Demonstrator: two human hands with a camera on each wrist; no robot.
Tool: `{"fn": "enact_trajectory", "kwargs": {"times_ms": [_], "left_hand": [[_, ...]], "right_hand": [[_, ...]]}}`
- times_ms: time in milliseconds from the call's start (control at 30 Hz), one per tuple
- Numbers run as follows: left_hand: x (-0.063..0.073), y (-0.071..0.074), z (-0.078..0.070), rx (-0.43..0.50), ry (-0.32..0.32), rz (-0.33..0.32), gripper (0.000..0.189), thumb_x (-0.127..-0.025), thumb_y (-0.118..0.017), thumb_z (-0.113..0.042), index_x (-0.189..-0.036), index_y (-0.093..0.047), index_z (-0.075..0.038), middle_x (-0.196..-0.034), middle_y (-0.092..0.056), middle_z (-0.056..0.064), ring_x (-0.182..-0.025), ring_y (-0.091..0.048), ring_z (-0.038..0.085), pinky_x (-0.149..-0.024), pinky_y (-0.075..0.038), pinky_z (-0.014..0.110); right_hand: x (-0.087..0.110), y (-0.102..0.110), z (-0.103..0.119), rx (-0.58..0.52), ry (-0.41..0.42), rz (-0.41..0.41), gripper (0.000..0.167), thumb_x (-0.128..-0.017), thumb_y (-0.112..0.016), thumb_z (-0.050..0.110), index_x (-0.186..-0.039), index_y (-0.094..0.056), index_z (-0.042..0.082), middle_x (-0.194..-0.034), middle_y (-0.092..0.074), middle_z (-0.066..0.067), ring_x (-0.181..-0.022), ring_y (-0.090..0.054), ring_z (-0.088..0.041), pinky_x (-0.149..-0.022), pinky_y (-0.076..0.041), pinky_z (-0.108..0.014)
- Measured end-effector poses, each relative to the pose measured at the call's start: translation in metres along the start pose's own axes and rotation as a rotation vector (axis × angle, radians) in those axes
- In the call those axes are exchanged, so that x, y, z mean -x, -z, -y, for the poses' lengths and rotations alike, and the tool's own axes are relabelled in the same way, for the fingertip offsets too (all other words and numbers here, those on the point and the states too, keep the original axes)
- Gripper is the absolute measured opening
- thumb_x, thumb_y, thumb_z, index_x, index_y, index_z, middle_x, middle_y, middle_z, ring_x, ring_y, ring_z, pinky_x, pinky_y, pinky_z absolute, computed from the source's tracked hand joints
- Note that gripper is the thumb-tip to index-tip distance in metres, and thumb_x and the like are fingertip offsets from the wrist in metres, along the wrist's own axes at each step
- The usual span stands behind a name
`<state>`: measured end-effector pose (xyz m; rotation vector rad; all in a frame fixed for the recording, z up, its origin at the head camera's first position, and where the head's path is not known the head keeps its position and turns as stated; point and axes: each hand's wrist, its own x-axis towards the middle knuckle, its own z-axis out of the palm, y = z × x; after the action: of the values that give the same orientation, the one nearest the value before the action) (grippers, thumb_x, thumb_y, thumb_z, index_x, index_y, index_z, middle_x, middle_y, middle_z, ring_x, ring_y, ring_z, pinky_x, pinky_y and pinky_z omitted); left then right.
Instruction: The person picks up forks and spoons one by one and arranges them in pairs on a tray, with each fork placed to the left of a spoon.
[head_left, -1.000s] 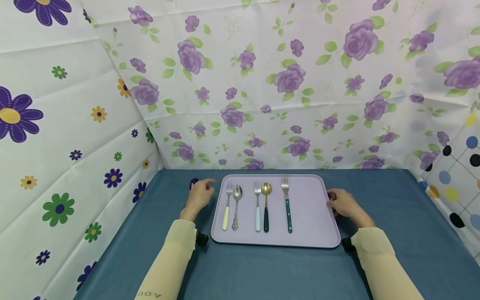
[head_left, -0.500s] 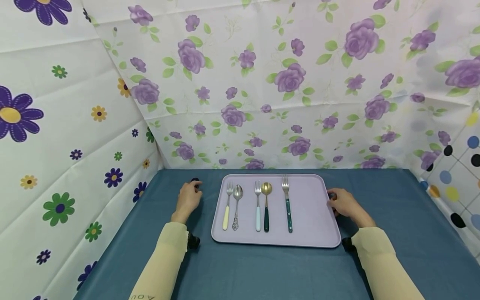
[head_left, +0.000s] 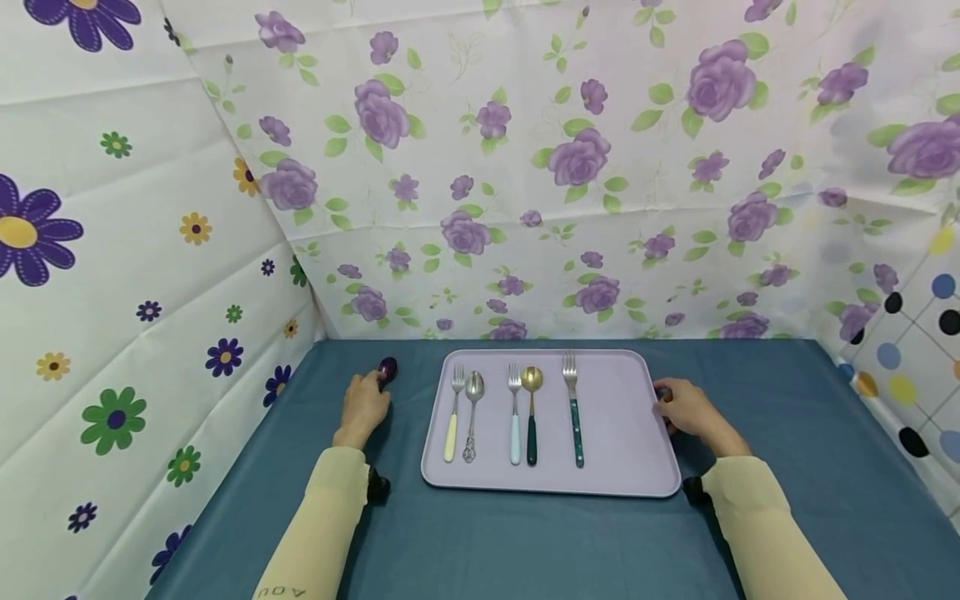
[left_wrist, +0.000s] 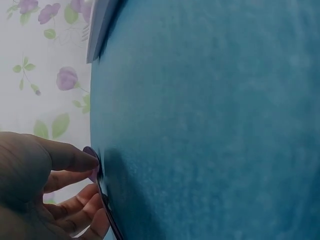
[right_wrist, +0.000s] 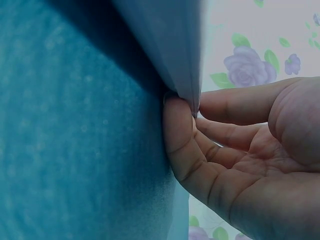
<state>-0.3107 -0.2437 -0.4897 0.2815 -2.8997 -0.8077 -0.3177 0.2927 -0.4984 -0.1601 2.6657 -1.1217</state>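
Note:
Left of the tray, my left hand (head_left: 363, 408) reaches to the cloth and pinches a dark purple spoon (head_left: 387, 368) behind its bowl. The left wrist view shows the spoon edge-on, its thin handle (left_wrist: 111, 220) passing beside the curled fingers. My right hand (head_left: 692, 407) grips the right rim of a pale lilac tray (head_left: 622, 433), thumb on one side and fingers curled beneath, as the right wrist view shows. A small dark rounded thing (head_left: 663, 392) shows at its fingertips; its kind is unclear.
On the tray lie a yellow-handled fork (head_left: 452, 433), an ornate silver spoon (head_left: 470, 429), a light-blue-handled fork (head_left: 515, 429), a gold spoon with a dark green handle (head_left: 532, 433) and a larger green-handled fork (head_left: 577, 429). Flowered cloth walls (head_left: 420, 275) enclose the blue tabletop (head_left: 525, 542).
My left hand has moved left and toward me from near the tray's left edge, and now pinches the purple spoon. The right hand and tray have stayed in place.

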Motion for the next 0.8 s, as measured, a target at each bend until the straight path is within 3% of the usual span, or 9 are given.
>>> {"fn": "enact_trajectory", "kwargs": {"times_ms": [467, 800], "left_hand": [[-0.0038, 0.0002, 0.0054, -0.115, -0.058, 0.035, 0.041, -0.098, -0.052, 0.007, -0.137, -0.061, 0.009, -0.130, -0.059, 0.035, -0.121, -0.056, 0.050, -0.103, -0.044, 0.060], [-0.0015, 0.0048, 0.0011, -0.097, -0.043, 0.039, 0.039, -0.098, -0.052, 0.005, -0.134, -0.065, 0.007, -0.132, -0.062, 0.033, -0.114, -0.061, 0.052, -0.096, -0.049, 0.062]], "right_hand": [[-0.0008, -0.0006, -0.0007, -0.006, 0.001, 0.011, 0.051, -0.099, -0.053, 0.000, -0.144, -0.040, -0.022, -0.096, -0.062, -0.022, -0.066, -0.066, -0.020, -0.063, -0.058, -0.040], [-0.0016, -0.0005, -0.0016, -0.022, -0.003, 0.002, 0.052, -0.098, -0.052, -0.001, -0.144, -0.040, -0.022, -0.095, -0.061, -0.022, -0.066, -0.067, -0.023, -0.062, -0.059, -0.038]]}}
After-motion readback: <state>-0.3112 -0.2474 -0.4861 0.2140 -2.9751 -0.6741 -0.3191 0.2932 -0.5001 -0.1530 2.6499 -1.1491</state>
